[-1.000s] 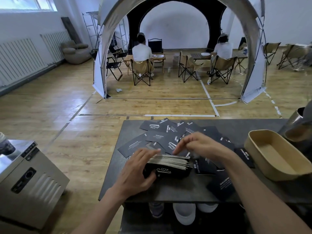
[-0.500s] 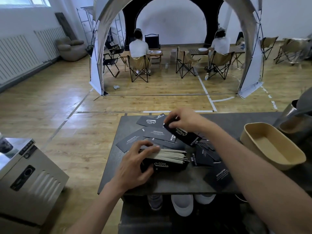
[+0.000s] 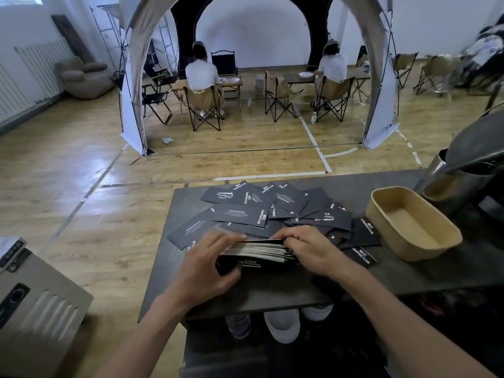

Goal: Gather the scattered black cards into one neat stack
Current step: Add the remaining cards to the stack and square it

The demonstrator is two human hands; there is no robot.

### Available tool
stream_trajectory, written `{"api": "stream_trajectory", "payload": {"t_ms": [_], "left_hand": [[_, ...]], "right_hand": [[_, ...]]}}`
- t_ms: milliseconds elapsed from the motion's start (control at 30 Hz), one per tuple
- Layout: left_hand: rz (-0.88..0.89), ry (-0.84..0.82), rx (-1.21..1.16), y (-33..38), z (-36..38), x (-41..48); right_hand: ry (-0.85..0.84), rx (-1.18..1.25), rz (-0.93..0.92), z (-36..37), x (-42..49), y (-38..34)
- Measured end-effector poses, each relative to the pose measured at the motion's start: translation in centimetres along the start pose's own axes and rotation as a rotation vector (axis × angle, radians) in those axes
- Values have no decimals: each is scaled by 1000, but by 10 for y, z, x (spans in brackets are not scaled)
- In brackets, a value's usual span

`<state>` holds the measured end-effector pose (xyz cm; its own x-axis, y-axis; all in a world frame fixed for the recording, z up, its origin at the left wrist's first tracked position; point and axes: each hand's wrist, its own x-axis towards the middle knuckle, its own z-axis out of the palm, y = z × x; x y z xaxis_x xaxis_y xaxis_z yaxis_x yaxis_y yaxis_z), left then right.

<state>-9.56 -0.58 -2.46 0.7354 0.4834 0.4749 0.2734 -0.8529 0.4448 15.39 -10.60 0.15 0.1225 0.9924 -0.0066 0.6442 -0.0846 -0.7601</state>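
Matte dark table (image 3: 354, 279), glossy black cards (image 3: 245, 214), thick rectangular stack (image 3: 256, 255)

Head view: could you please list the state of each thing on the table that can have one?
stack of cards: upright pile near the table's front edge, edges a little uneven, held at both ends.
left hand: closed on the stack's left end.
right hand: fingers on the stack's right end and top.
loose cards: still spread and overlapping behind and right of the stack.
beige tray: empty, open side up.
table: dark, holding everything.
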Motion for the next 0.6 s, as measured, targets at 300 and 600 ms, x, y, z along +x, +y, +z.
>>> {"api": "stream_trajectory", "payload": {"t_ms": [300,600], "left_hand": [[-100,101,-74,9,22,42],[-69,-52,265,12,18,36]], "right_hand": [[253,559,146,18,2,-18],[375,547,200,33,3,-17]]}}
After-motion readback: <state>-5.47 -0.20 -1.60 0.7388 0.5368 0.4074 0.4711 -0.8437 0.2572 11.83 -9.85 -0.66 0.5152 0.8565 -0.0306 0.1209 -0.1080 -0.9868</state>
